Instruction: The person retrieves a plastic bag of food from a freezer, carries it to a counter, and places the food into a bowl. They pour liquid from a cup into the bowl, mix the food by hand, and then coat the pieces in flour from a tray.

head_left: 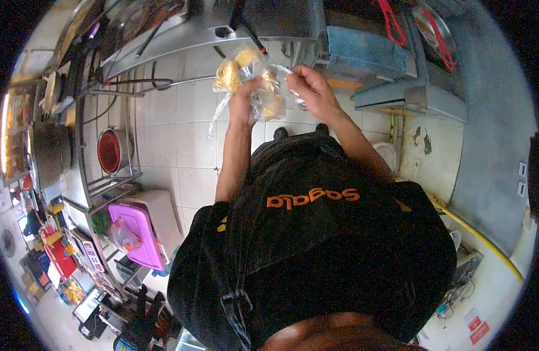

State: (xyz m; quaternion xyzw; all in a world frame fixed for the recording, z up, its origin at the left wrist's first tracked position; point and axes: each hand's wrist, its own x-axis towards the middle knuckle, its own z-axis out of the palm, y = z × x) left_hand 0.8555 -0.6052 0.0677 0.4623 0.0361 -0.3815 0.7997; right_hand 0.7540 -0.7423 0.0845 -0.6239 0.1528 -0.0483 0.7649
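My left hand [244, 100] grips a clear plastic bag [259, 105] holding several yellow rounded clumps [272, 106] that look like noodle nests. More of these yellow clumps [227, 76] bulge out beyond my left fingers, under clear plastic. A loose strip of plastic hangs down to the left of that hand. My right hand [311, 88] is closed, its thumb and fingers pinching a stretched edge of the bag at its right side. The bag is held in the air above the tiled floor, in front of my dark apron [316, 234].
A steel counter [205, 44] runs along the front. At the right front stands a metal unit with a blue cloth [369, 50]. To the left are a metal rack [138, 175], a pot with red contents [110, 151] and a bin with a purple lid [144, 234].
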